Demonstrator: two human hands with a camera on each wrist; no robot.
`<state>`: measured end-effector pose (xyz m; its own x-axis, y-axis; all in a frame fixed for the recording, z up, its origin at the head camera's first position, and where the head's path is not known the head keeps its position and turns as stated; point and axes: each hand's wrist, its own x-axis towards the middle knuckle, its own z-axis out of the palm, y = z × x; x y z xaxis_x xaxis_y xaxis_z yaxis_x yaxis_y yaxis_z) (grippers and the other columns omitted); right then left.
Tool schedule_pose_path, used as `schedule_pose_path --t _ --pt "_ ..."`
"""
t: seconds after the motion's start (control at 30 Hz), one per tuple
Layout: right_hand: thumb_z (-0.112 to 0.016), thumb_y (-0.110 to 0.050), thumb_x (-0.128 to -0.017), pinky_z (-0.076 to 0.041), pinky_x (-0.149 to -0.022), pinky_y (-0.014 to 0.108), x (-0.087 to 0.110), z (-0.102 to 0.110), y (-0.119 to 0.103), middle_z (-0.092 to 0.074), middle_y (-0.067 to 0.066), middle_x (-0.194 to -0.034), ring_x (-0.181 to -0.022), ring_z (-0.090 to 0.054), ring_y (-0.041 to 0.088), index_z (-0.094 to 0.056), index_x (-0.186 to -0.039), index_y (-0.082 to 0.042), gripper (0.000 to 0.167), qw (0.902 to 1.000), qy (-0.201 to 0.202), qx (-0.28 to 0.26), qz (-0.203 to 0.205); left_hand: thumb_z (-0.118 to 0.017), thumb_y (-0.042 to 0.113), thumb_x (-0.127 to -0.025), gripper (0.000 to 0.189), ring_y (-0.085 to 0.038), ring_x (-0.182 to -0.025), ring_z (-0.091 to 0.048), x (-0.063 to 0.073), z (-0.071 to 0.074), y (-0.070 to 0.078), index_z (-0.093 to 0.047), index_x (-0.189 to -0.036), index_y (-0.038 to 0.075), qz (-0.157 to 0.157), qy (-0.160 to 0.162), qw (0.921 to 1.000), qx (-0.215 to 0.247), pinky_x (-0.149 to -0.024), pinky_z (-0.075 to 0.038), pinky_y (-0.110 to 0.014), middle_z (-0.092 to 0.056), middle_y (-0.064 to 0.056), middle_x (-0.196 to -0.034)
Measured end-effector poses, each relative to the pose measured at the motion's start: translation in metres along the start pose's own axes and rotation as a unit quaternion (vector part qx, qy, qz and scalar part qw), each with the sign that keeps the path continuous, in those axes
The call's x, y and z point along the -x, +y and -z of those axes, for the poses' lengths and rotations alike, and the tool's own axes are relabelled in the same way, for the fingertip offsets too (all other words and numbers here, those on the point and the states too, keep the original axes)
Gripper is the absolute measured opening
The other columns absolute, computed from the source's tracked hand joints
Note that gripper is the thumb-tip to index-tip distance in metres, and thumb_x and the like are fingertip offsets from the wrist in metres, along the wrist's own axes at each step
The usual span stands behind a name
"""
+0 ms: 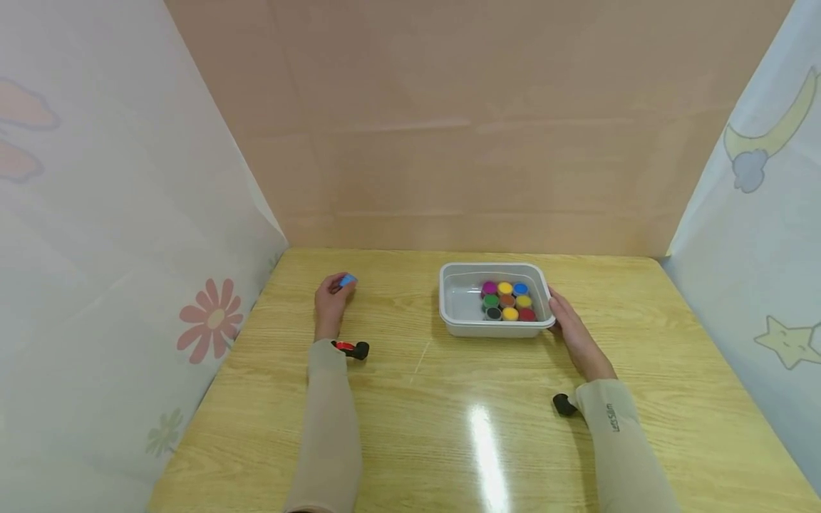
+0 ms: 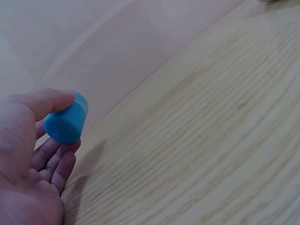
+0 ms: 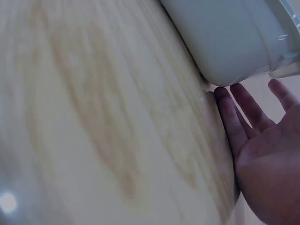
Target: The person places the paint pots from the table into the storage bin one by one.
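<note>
Between thumb and fingers, my left hand (image 1: 330,303) pinches a small blue paint pot (image 2: 68,119), held tilted at the table's left side. A white plastic tub (image 1: 462,329) stands right of the middle. Several small round pots (image 1: 507,301) with lids in purple, yellow, blue, green, brown, red and black sit in its right part. My right hand (image 1: 573,331) is at the tub's right end; in the right wrist view its fairly straight fingers (image 3: 251,105) touch the tub's outer wall.
The wooden table (image 1: 410,420) ends at a brown back wall (image 1: 462,178). Pale patterned sheets (image 1: 128,214) hang on both sides. A black wrist device (image 1: 361,350) sits on the left sleeve, another black one (image 1: 564,405) by the right sleeve.
</note>
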<state>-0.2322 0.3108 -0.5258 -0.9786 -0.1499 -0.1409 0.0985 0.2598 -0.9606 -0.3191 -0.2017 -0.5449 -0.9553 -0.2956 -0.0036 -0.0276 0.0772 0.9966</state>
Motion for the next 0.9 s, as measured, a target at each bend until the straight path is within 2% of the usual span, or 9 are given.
schedule_pose_path --t 0.13,0.27,0.4,0.67,0.9 --pt "-0.022 -0.063 -0.108 -0.023 -0.127 0.053 0.001 -0.0003 0.003 -0.01 0.013 -0.174 -0.156 -0.022 0.038 -0.007 -0.168 -0.023 0.074 1.0 -0.003 -0.003 0.001 -0.078 0.026 -0.094 0.045 -0.023 -0.118 -0.057 -0.0007 0.0021 -0.001 -0.066 -0.135 0.009 0.006 -0.012 0.9999 0.0 -0.103 -0.048 -0.036 -0.063 -0.011 -0.131" --pt "-0.022 -0.063 -0.108 -0.016 -0.127 0.059 0.0012 -0.0005 0.0037 -0.007 0.012 -0.175 -0.157 -0.017 0.037 -0.006 -0.168 -0.021 0.075 0.9999 -0.003 -0.015 0.004 -0.077 0.028 -0.095 0.045 -0.023 -0.118 -0.057 -0.001 0.0026 0.0002 -0.065 -0.135 0.009 0.011 -0.019 0.9997 -0.011 -0.102 -0.048 -0.036 -0.062 -0.011 -0.13" --pt "-0.023 -0.062 -0.109 -0.012 -0.127 0.06 0.0011 -0.0014 0.0022 -0.008 0.014 -0.175 -0.158 -0.013 0.038 -0.008 -0.168 -0.016 0.076 0.9997 -0.002 -0.022 0.009 -0.076 0.027 -0.095 0.045 -0.023 -0.116 -0.056 -0.0016 0.0031 0.0022 -0.064 -0.135 0.008 0.015 -0.022 0.9996 -0.014 -0.1 -0.048 -0.035 -0.062 -0.011 -0.128" --pt "-0.028 -0.06 -0.109 -0.021 -0.128 0.05 0.0041 -0.0024 0.0021 -0.011 0.015 -0.174 -0.157 -0.018 0.035 -0.012 -0.167 -0.014 0.076 0.9999 0.007 -0.014 -0.003 -0.075 0.031 -0.096 0.046 -0.019 -0.113 -0.056 -0.001 0.0037 0.0038 -0.065 -0.136 0.011 0.023 -0.026 0.9993 -0.01 -0.098 -0.049 -0.032 -0.061 -0.006 -0.125" --pt "-0.029 -0.06 -0.109 -0.02 -0.129 0.045 0.0029 0.0005 0.0047 -0.01 0.014 -0.174 -0.158 -0.016 0.034 -0.012 -0.167 -0.013 0.076 0.9998 0.006 -0.02 0.002 -0.075 0.036 -0.096 0.049 -0.017 -0.115 -0.058 0.0008 0.0015 0.007 -0.063 -0.138 0.012 0.044 -0.018 0.9985 0.027 -0.104 -0.049 -0.035 -0.062 -0.004 -0.125"
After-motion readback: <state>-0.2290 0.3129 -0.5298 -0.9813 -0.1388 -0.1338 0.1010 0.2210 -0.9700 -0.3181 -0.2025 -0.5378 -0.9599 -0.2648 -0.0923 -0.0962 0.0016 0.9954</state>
